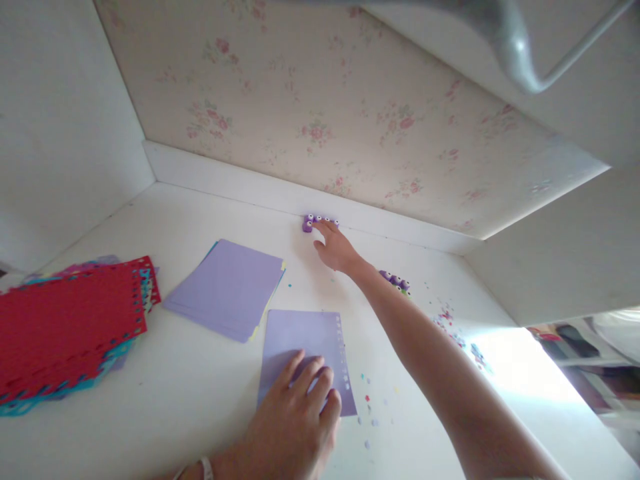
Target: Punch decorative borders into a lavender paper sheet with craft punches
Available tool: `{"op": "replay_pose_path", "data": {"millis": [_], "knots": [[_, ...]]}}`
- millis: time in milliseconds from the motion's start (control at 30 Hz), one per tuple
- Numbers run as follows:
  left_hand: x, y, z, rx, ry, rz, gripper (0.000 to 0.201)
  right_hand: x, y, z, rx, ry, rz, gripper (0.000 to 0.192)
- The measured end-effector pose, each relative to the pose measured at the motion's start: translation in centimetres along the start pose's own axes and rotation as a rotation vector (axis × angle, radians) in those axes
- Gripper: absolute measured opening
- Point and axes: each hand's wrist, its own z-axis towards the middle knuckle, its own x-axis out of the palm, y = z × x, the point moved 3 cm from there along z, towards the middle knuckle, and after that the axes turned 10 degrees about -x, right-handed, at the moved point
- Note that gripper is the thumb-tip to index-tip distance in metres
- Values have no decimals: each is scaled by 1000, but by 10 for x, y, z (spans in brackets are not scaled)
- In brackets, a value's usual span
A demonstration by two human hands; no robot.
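Observation:
My left hand [295, 420] rests flat, palm down, on a single lilac sheet [306, 340] that has a row of small holes punched along its right edge. My right hand [334, 247] is stretched far across the white desk, its fingertips touching a row of small purple paper punches [311, 221] that stand against the back ledge. Whether the fingers grip a punch cannot be made out. A second group of purple punches [395, 280] lies just behind my right forearm.
A stack of lilac sheets [227, 287] lies left of the single sheet. A pile of red and teal punched sheets [70, 327] fills the left edge. Coloured paper bits [457, 333] are scattered on the right. Floral wall [320, 127] behind.

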Motion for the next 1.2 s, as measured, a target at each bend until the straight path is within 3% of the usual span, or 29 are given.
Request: {"op": "replay_pose_path", "data": {"millis": [167,367,467,600,667,700,867,1000,1200], "knots": [[2,0,-2,19,-9,22,24,15,-3,36,-16,29,21,56],[3,1,-4,64,-22,71,21,5,-10,21,49,-17,95,23],[1,-1,-6,114,-51,113,23,-5,0,-12,106,-79,193,19],[-4,-5,-6,118,-89,104,26,-11,23,-85,171,-112,438,31],[-5,-6,-5,121,-70,87,26,-10,33,-129,258,-192,862,32],[-5,-6,-5,127,-53,80,26,-10,36,-151,311,-220,972,31],[-3,-3,0,89,-5,74,31,-4,42,-232,498,-268,1030,29],[-6,-2,4,102,26,52,30,-3,44,-256,510,-267,954,30],[-23,4,16,140,42,64,45,-3,45,-259,459,-231,946,27]]}}
